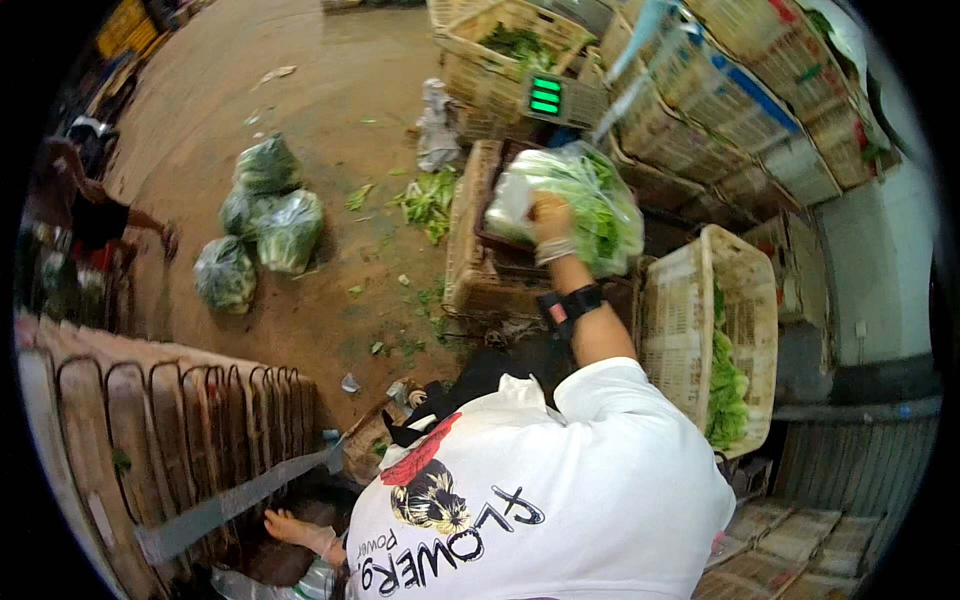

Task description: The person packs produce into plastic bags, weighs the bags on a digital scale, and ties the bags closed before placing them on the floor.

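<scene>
My right hand [551, 217] is closed on the gathered top of a clear plastic bag of leafy greens [600, 205]. That bag rests on a dark tray [497, 170], over a worn crate [462, 240]. My left hand [297, 531] reaches out low at the left, fingers stretched and apart, with nothing seen in it. Just below it lie clear plastic bags [290, 588], partly cut off by the frame's dark rim.
Several filled bags of greens [288, 232] stand on the wet floor. Loose leaves [430, 203] lie near the crate. A scale display [545, 97] glows green. Stacked crates [700, 110] line the right, near an open crate of greens [690, 310]. Another person [85, 200] is far left.
</scene>
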{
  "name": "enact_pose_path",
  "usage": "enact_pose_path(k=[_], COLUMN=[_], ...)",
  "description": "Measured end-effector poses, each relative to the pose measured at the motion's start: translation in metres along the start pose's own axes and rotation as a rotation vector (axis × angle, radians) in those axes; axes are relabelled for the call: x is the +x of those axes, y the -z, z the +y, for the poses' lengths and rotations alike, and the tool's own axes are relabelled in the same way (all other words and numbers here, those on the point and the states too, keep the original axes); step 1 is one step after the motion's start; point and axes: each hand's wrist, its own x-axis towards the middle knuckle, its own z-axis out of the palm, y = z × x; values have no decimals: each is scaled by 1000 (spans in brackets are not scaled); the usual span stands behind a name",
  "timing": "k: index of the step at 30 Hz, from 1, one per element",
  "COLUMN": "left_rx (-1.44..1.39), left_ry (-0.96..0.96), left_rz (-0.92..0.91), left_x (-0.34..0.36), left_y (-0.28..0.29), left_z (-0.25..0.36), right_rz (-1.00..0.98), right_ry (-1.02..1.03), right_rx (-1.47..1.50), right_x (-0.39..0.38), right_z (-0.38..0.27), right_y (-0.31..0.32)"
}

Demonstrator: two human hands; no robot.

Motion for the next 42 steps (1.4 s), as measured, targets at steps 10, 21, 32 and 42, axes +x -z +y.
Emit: enact_pose_path(k=[10,21,32,42], left_rx=[43,270,585,733], left_ry=[-308,-246,-658,-918], left_rz=[-859,-1076,-1645,-1718], left_x=[-167,-323,-471,-655], left_y=[-227,-270,-371,-538], left_z=[70,63,158,181], right_rz=[236,-548,-603,-661], right_ry=[-100,-84,-243,-887], right_rx=[-230,343,136,178], right_x=[37,-73,-81,-126], right_z=[158,127,181,261], right_y=[85,6,84,77])
